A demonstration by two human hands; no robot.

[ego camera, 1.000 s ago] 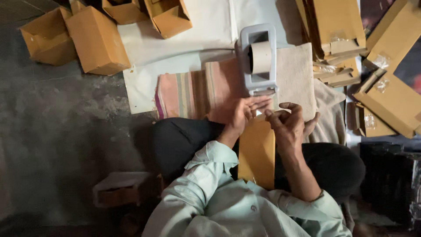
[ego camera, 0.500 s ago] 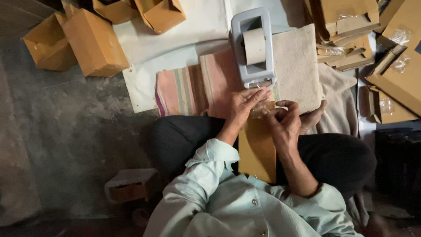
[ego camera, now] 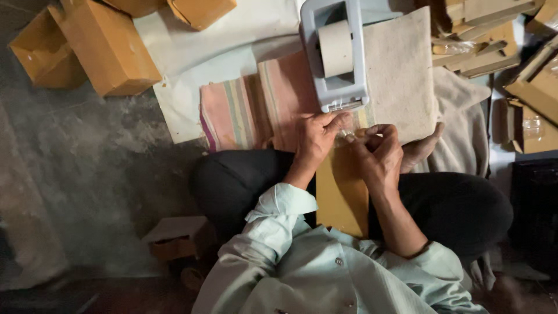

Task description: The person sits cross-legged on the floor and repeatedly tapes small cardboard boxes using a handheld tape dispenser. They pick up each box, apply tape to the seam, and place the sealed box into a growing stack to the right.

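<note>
Head view: we are sitting cross-legged on the floor [ego camera: 87, 174], taping a flat brown carton [ego camera: 343, 197].

We are working over a grey concrete floor spread with a white sheet [ego camera: 192, 87], a striped cloth [ego camera: 244, 110] and a beige mat [ego camera: 401, 75]; folded brown boxes [ego camera: 110, 49] are lying to the upper left, and more flat cartons [ego camera: 482, 40] are piling up at the right. Our carton is resting on our lap, its far end just under the grey tape dispenser [ego camera: 337, 58]. Our left hand [ego camera: 317, 139] and right hand [ego camera: 381, 154] are both pinching a strip of clear tape [ego camera: 349, 131] near the cutter; we judge it pulled but not yet pressed down.
</note>
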